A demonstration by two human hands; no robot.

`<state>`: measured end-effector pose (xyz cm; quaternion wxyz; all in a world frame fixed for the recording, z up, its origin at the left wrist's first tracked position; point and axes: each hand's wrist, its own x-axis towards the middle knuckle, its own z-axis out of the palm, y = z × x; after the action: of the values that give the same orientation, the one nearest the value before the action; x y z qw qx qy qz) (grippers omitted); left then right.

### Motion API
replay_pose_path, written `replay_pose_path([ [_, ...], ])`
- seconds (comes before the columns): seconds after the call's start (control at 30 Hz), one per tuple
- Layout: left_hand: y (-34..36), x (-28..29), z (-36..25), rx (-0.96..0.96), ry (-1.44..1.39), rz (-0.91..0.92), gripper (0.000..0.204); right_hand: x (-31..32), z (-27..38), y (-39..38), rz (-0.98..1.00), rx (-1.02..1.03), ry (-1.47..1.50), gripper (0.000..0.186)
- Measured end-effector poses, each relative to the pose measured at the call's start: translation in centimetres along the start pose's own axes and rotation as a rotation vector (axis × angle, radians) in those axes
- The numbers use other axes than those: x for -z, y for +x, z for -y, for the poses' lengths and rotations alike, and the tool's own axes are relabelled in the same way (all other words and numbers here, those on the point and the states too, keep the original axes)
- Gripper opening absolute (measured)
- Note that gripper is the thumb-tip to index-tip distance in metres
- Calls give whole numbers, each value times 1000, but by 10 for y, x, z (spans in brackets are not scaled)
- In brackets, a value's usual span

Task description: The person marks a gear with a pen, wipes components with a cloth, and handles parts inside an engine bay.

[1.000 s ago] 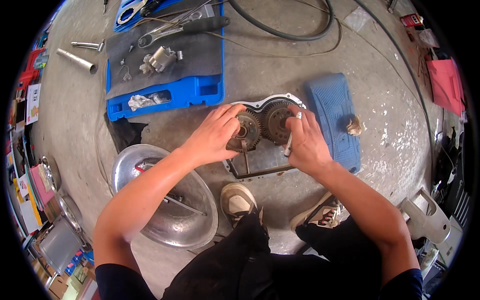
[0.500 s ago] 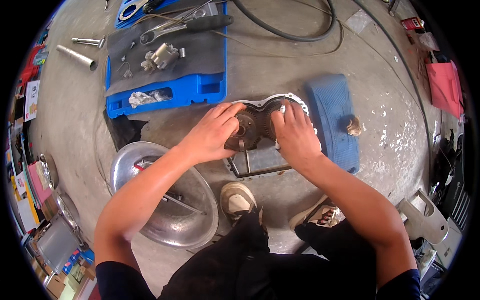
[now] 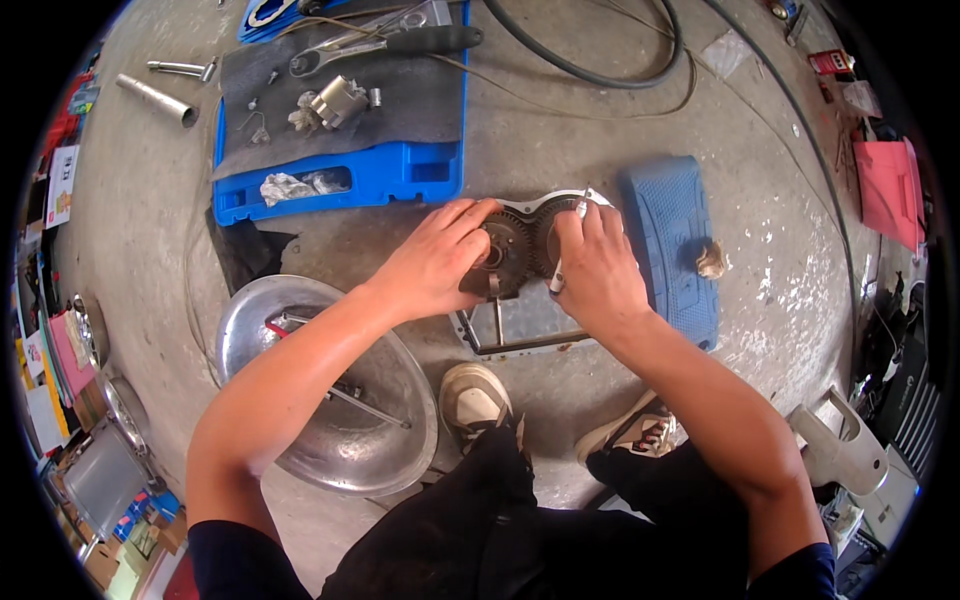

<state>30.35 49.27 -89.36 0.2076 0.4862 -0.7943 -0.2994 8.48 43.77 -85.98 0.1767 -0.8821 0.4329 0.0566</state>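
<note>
On the floor before my feet sits a metal housing (image 3: 520, 348) with a pale flat rim and dark toothed gears (image 3: 510, 248) inside. My left hand (image 3: 440, 255) grips its left side, fingers curled over the rim and thumb lower down. A slim white-handled tool (image 3: 558, 278) with a thin tip is pinched in my right hand (image 3: 602, 265), its tip at the far right rim; the fingers hide the middle of the tool. Part of the right gear lies hidden behind that hand.
A blue ridged pad (image 3: 672, 250) with a crumpled rag (image 3: 711, 260) lies right of the housing. Beyond it, a blue case (image 3: 400, 170) carries a ratchet and metal parts on a dark mat. An oval metal basin (image 3: 330, 450) holding tools stands left. A black hose (image 3: 600, 78) curves behind.
The white-handled tool now leans further right, with its tip moved along the rim. My left hand keeps its hold on the housing. The whole view has shifted slightly.
</note>
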Motion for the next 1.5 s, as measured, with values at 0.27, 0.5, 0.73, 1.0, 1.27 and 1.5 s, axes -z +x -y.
replay_pose_path([
  [0.27,-1,-5,-4,-8,4,6,48,-4,4,-5,-11,-19,-28,52],
  [0.5,1,-3,-8,27,67,25,47,-9,4,-6,-55,-21,-52,44],
  [0.73,0,-5,-18,82,51,22,46,0,2,-4,-2,-32,-14,48],
  [1.0,-1,3,-24,76,280,107,52,50,-41,-12,97,86,97,65],
  [1.27,-26,53,-54,403,43,-20,44,150,-163,-88,167,173,-124,38],
  [1.5,-3,117,-104,598,-263,6,57,11,-178,-104,-183,-475,507,32],
])
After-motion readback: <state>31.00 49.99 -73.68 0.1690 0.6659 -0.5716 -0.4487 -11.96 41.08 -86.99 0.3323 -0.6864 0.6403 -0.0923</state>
